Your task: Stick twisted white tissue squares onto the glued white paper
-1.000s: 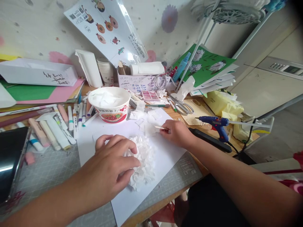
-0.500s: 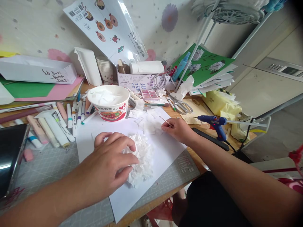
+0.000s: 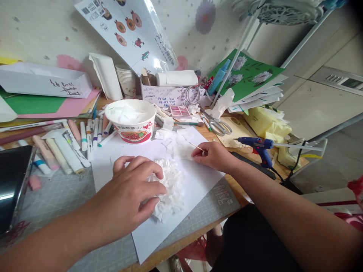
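My left hand (image 3: 136, 194) rests with fingers apart and bent over a ruffled white paper flower (image 3: 171, 192), its fingertips at the flower's left side. The flower lies on a white paper sheet (image 3: 159, 240). In my right hand (image 3: 212, 155) a thin stick (image 3: 196, 146) is pinched, its free end pointing left and up. That hand's fingertips are at a loose pile of small white paper pieces (image 3: 181, 145) on the sheet. Whether the fingers also touch a piece I cannot tell. Behind the flower stands a paper bowl (image 3: 136, 130) with white paper inside.
A grey cutting mat (image 3: 110, 249) lies under the sheet. Markers (image 3: 76, 147) crowd the left, near a dark tablet-like screen (image 3: 14, 185). Scissors (image 3: 218, 124) and a blue glue gun (image 3: 259, 145) with its cord are at right. A brush (image 3: 187, 123) lies behind the pile.
My right hand has shifted very slightly left over the paper pieces, still pinching the stick. My left hand stays at the flower. The view has tilted a little.
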A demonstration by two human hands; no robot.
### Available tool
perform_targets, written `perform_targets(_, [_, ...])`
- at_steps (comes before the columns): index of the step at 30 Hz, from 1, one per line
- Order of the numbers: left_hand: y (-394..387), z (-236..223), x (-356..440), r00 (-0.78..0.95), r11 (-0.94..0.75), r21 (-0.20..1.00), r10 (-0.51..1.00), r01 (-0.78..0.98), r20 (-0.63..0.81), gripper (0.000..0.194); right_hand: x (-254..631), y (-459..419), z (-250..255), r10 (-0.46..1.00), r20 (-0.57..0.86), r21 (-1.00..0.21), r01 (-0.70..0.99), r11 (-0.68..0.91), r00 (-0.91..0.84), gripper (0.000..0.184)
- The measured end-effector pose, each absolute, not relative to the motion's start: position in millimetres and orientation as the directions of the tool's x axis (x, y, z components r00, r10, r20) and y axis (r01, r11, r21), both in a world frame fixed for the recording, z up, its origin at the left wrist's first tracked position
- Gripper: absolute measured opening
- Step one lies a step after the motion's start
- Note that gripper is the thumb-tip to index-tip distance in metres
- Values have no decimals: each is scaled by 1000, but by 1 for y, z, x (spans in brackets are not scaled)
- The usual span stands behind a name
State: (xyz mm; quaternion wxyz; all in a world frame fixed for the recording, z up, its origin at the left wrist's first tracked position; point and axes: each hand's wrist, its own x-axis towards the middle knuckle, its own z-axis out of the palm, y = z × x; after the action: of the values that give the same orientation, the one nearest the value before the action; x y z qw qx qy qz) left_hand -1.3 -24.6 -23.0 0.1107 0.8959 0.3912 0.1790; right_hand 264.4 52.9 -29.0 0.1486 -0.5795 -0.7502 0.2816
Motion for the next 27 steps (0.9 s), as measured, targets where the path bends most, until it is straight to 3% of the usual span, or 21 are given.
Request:
perform_targets(6, [-25,-23,-1,616,-657,364,751,661,236,24,261,52,-32,957,-77,-563,804,190,-281,11])
perform_targets(16, [-25,-23,-1,642,-687,290,726,666,246,22,267,55,-33,956,-30,-552,803,227,-291,15])
perform_targets(23, [-25,-23,-1,642,-689,300,725,660,250,24,274,54,-29,887,30,-463,781,420,-460,21])
perform_targets(27, [-25,-22,0,646,-692,288,722,662,248,23,272,54,-30,888,61,-407,801,439,-455,12])
